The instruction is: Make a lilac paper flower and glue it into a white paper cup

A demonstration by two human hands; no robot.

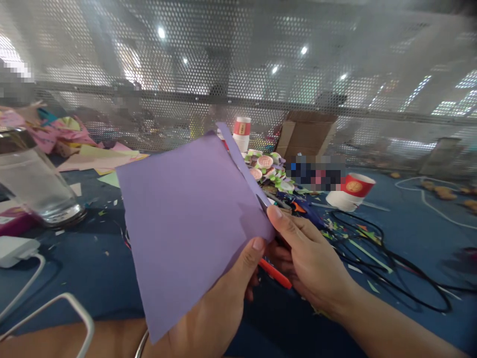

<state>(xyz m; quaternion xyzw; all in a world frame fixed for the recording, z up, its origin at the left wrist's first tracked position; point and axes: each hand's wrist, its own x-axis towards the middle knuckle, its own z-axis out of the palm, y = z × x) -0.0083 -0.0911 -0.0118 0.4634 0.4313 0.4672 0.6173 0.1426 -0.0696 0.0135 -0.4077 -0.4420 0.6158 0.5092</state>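
Note:
A sheet of purple paper (186, 219) is pinched by my left hand (227, 293), its thumb on top near the lower right edge. My right hand (313, 258) is closed on a pair of scissors; a red handle (275, 273) pokes out below the fingers. One dark scissor blade (262, 203) shows against the paper near its right edge. From there up to the top corner, a narrow purple strip (238, 161) stands apart from the sheet. The rest of the scissors is hidden behind the paper and my fingers.
At left stand a glass of water (44, 184) and a white charger (18, 251) with its cable. Behind lie paper sheets (100, 159), a pile of small paper pieces (264, 166), and a cardboard box (307, 134). Paper cups (354, 189) and black cable (387, 253) are at right.

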